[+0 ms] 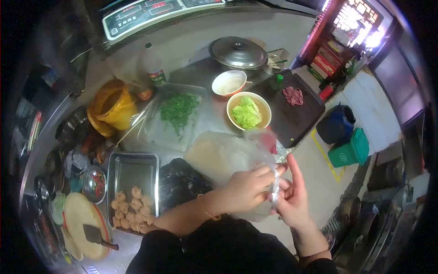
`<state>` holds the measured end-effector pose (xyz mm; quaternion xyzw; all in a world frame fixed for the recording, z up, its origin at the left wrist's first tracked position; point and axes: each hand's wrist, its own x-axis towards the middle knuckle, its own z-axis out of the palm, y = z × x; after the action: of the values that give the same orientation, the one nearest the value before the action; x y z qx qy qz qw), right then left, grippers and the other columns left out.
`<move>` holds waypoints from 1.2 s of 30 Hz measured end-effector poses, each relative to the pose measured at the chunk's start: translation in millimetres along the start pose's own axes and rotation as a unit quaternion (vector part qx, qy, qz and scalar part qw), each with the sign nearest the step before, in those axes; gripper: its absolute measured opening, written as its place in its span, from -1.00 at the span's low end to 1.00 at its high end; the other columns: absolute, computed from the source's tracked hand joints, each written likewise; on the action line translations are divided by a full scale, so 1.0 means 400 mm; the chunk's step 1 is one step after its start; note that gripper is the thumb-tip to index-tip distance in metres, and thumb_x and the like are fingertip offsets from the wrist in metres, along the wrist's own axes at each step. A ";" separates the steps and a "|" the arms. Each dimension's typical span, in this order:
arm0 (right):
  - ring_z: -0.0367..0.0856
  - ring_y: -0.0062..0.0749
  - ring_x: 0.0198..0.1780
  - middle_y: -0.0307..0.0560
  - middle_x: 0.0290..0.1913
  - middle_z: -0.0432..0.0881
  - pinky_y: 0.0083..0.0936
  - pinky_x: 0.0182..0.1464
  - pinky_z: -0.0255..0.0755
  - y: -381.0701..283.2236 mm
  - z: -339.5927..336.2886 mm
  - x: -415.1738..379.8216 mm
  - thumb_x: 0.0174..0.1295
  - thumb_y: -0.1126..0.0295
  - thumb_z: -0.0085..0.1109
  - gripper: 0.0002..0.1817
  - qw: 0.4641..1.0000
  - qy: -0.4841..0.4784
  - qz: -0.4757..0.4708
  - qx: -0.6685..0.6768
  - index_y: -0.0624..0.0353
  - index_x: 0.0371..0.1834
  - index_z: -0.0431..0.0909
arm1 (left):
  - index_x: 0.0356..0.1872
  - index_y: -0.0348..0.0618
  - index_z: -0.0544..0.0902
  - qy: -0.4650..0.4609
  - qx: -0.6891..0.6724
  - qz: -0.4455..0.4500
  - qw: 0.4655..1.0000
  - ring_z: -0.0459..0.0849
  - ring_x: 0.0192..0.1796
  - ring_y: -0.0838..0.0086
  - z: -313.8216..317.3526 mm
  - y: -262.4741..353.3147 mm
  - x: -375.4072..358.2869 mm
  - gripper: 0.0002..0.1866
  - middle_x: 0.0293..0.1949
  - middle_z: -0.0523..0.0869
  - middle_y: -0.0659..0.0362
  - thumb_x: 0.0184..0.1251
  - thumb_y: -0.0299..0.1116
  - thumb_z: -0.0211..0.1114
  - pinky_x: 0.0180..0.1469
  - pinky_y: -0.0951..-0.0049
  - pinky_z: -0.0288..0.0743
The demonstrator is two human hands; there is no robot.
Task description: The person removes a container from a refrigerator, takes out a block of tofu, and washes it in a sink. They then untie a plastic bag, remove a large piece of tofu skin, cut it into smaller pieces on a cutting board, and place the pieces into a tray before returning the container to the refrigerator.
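Note:
A clear plastic bag (pixel 219 148) with something pale inside hangs at the counter's front edge, in front of my body. My left hand (pixel 248 187) has its fingers closed on the gathered edge of the bag. On the other side of that edge, my right hand (pixel 294 198) pinches it, with one finger pointing up. What the bag holds cannot be made out clearly. Just left of it lies a black plastic bag (pixel 182 182), partly behind my left forearm. A bowl of green lettuce (pixel 246 112) stands beyond the clear bag.
Left: a metal tray (pixel 133 160) with brown balls, a round board (pixel 82 214) with a cleaver (pixel 98 235), and a yellow bucket (pixel 112 105). Behind: a plastic tub of chopped greens (pixel 148 132), a lidded pot (pixel 237 52) and a dark tray (pixel 301 112). Bins (pixel 349 150) stand right.

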<state>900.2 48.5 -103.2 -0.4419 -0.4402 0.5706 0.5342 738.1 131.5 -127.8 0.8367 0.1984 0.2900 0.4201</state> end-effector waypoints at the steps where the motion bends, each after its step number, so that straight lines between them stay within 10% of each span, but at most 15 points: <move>1: 0.60 -0.59 -0.18 -0.04 -0.04 0.58 -0.70 -0.23 0.49 -0.005 0.020 0.002 0.17 0.69 0.12 -0.11 0.996 0.018 -0.028 -0.079 0.16 0.55 -0.14 | 0.26 -0.19 0.50 -0.005 -0.027 -0.026 0.999 0.65 -0.02 0.03 -0.001 -0.001 -0.004 -0.37 0.24 0.53 -0.05 0.05 -0.40 0.33 0.02 0.24 0.54; 5: 0.56 -0.60 -0.04 -0.11 0.07 0.52 -0.58 0.00 0.43 0.027 0.000 0.042 0.12 0.66 0.24 -0.27 0.978 -0.114 -0.030 -0.174 0.22 0.40 0.19 | 0.05 -0.19 0.63 0.051 0.012 0.003 0.999 0.66 -0.19 0.21 0.020 -0.086 -0.040 -0.57 -0.09 0.67 -0.01 0.09 -0.37 0.36 -0.21 0.32 0.52; 8: 0.55 -0.40 0.01 -0.07 0.04 0.51 -0.49 0.05 0.44 0.083 -0.091 0.120 0.19 0.56 0.13 -0.50 0.942 0.040 0.054 0.328 0.12 0.24 0.33 | -0.22 -0.18 0.67 0.096 -0.100 -0.233 0.963 0.62 -0.27 0.35 0.009 -0.118 -0.110 -0.81 -0.25 0.69 0.04 0.18 -0.34 0.32 -0.23 0.45 0.47; 11: 0.54 -0.21 0.04 -0.07 -0.09 0.55 -0.13 0.11 0.38 0.119 -0.231 0.252 0.19 0.36 0.10 -0.67 0.850 0.225 0.154 0.451 0.07 0.04 0.39 | -0.44 -0.17 0.60 0.199 -0.431 -0.316 0.821 0.62 -0.20 0.38 0.011 -0.268 -0.252 -0.89 -0.31 0.68 0.10 0.25 -0.40 0.20 -0.06 0.48 0.42; 14: 0.52 -0.16 0.07 -0.02 -0.02 0.52 -0.03 0.13 0.29 0.307 -0.338 0.285 0.16 0.37 0.07 -0.81 0.743 0.410 0.265 0.458 0.08 -0.17 0.40 | -0.48 -0.16 0.56 0.357 -0.735 -0.202 0.541 0.62 -0.10 0.33 0.039 -0.289 -0.338 -0.83 -0.36 0.65 0.13 0.29 -0.38 0.11 0.10 0.32 0.38; 17: 0.48 -0.16 0.10 0.04 0.09 0.46 -0.06 0.10 0.34 0.400 -0.360 0.291 0.24 0.33 -0.01 -0.67 0.727 0.443 0.272 0.449 0.06 0.07 0.32 | -0.50 -0.13 0.53 0.429 -0.740 -0.169 0.489 0.61 -0.02 0.27 0.104 -0.308 -0.334 -0.77 -0.31 0.66 0.13 0.31 -0.28 0.05 0.27 0.15 0.27; 18: 0.46 -0.17 0.12 0.06 0.14 0.43 -0.09 0.08 0.38 0.417 -0.372 0.281 0.29 0.30 -0.04 -0.59 0.736 0.426 0.258 0.459 0.05 0.21 0.28 | -0.45 -0.15 0.57 0.442 -0.599 -0.198 0.638 0.61 0.00 0.24 0.124 -0.328 -0.336 -0.74 -0.25 0.69 0.10 0.32 -0.25 0.03 0.29 0.14 0.27; 20: 0.50 -0.25 0.07 0.00 0.16 0.45 -0.19 0.08 0.43 0.423 -0.447 0.266 0.28 0.37 -0.01 -0.43 0.745 0.295 0.194 0.567 -0.01 0.40 0.18 | -0.28 -0.21 0.63 0.417 -0.557 -0.133 0.705 0.61 0.02 0.20 0.127 -0.338 -0.308 -0.72 -0.16 0.71 0.04 0.36 -0.24 0.02 0.32 0.17 0.26; 22: 0.54 -0.34 0.03 -0.04 0.17 0.49 -0.30 0.08 0.47 0.315 -0.368 0.242 0.26 0.47 0.02 -0.31 0.927 0.228 0.047 0.293 -0.02 0.50 0.10 | -0.04 -0.27 0.61 0.355 -0.609 -0.063 0.707 0.61 0.03 0.24 0.086 -0.273 -0.228 -0.71 -0.11 0.71 0.00 0.40 -0.31 0.05 0.31 0.25 0.30; 26: 0.58 -0.48 -0.11 -0.08 0.14 0.53 -0.49 0.01 0.51 0.150 -0.074 0.170 0.16 0.60 0.13 -0.20 1.000 0.014 -0.009 0.001 0.07 0.51 0.07 | 0.25 -0.27 0.49 0.287 -0.434 -0.070 0.851 0.59 0.03 0.44 0.094 -0.090 -0.059 -0.59 -0.08 0.69 0.03 0.42 -0.39 0.12 0.19 0.41 0.39; 29: 0.57 -0.58 -0.26 -0.16 -0.04 0.58 -0.63 -0.11 0.53 0.153 -0.048 0.144 0.10 0.64 0.20 -0.17 0.960 -0.069 -0.124 -0.242 0.11 0.49 0.11 | 0.27 -0.25 0.47 0.272 -0.194 -0.100 0.937 0.58 -0.01 0.50 0.134 -0.068 -0.034 -0.57 -0.04 0.64 0.10 0.42 -0.37 0.17 0.06 0.46 0.45; 31: 0.53 -0.63 -0.33 -0.21 -0.17 0.58 -0.67 -0.17 0.53 0.166 -0.176 0.164 0.06 0.64 0.23 -0.16 0.982 -0.151 0.097 -0.066 0.13 0.47 0.13 | 0.24 -0.24 0.48 0.232 -0.144 -0.196 0.942 0.58 -0.06 0.52 0.162 -0.068 -0.096 -0.57 -0.04 0.60 0.16 0.40 -0.35 0.23 -0.03 0.48 0.48; 33: 0.52 -0.58 -0.37 -0.24 -0.34 0.54 -0.62 -0.31 0.53 0.170 -0.261 0.212 0.15 0.47 0.25 -0.41 0.980 0.015 0.134 0.147 0.16 0.30 0.37 | 0.18 -0.23 0.47 0.205 -0.146 -0.334 0.908 0.60 -0.11 0.56 0.218 -0.126 -0.182 -0.59 -0.02 0.58 0.18 0.36 -0.38 0.28 -0.12 0.50 0.52; 36: 0.54 -0.57 -0.40 -0.24 -0.32 0.56 -0.61 -0.36 0.52 0.317 -0.440 0.281 0.23 0.32 0.22 -0.66 0.903 0.126 0.306 0.273 0.10 0.07 0.52 | 0.15 -0.19 0.46 0.355 -0.244 -0.292 0.854 0.60 -0.10 0.59 0.342 -0.127 -0.293 -0.63 -0.03 0.62 0.20 0.35 -0.47 0.27 -0.08 0.52 0.53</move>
<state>1039.6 160.7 -269.7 -0.4601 -0.0394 0.7435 0.4837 734.6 12.4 -272.1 0.4507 0.4918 0.4709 0.5773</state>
